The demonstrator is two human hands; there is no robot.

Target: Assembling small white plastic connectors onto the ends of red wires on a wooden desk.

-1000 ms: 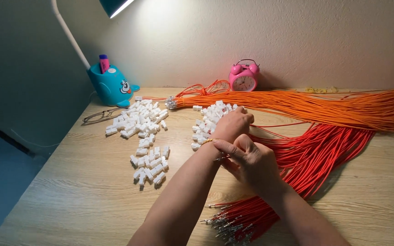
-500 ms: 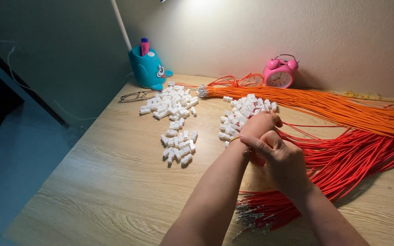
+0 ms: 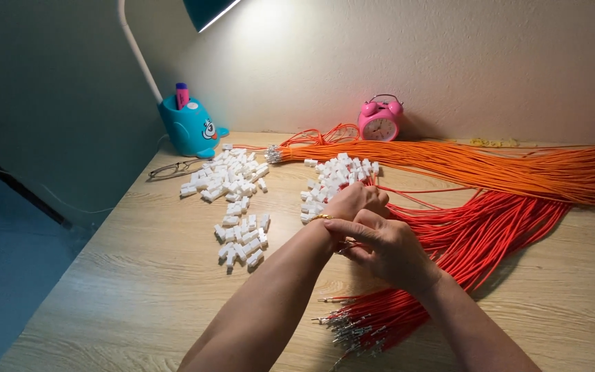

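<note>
My left hand (image 3: 357,200) is curled closed at the near edge of a pile of small white plastic connectors (image 3: 335,176); whatever it holds is hidden. My right hand (image 3: 388,249) presses against it from below, its fingers pinched on a thin red wire end by my left wrist. Right of both hands a bundle of red wires (image 3: 476,241) fans out, its metal-tipped ends (image 3: 352,327) lying near my right forearm. Behind it, a long bundle of orange wires (image 3: 490,162) stretches across the wooden table (image 3: 132,275).
Two more heaps of white connectors (image 3: 225,176) (image 3: 242,238) lie to the left. At the back left are glasses (image 3: 173,169), a blue pen holder (image 3: 189,127) and a lamp arm (image 3: 139,52). A pink alarm clock (image 3: 380,118) stands by the wall.
The view swung left, then back right. My hands stayed pressed together beside the connector pile, with only small finger movements.
</note>
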